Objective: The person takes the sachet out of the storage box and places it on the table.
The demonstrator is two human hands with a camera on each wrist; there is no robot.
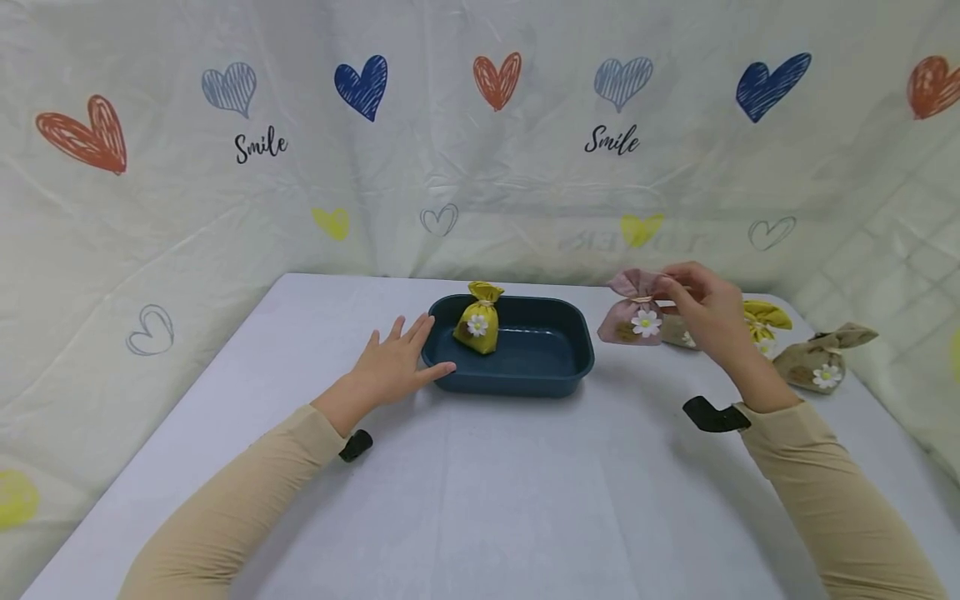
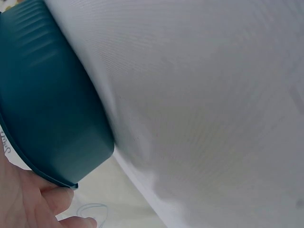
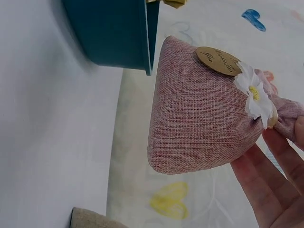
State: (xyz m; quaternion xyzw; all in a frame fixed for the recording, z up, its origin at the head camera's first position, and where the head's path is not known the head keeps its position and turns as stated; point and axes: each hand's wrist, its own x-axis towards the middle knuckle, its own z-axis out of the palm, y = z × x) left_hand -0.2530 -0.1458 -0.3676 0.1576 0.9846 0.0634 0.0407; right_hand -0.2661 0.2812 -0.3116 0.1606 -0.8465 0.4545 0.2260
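A pink cloth sachet (image 1: 627, 322) with a white flower and a round brown tag hangs from my right hand (image 1: 707, 314), which pinches its gathered neck. In the right wrist view the sachet (image 3: 199, 114) is held up off the table, beside the basin. My left hand (image 1: 390, 363) has its fingers spread and touches the left rim of the dark teal basin (image 1: 525, 385). Inside that basin, toward its left end, a yellow sachet (image 1: 480, 321) stands upright. The left wrist view shows the basin's outer wall (image 2: 52, 95) with fingers at its rim.
To the right lie a brown sachet (image 1: 810, 367) and another yellow sachet (image 1: 763, 317). A further brownish sachet (image 1: 677, 332) is partly hidden behind my right hand. The white table (image 1: 517, 500) ends at a pale curtain (image 1: 480, 167) printed with hearts.
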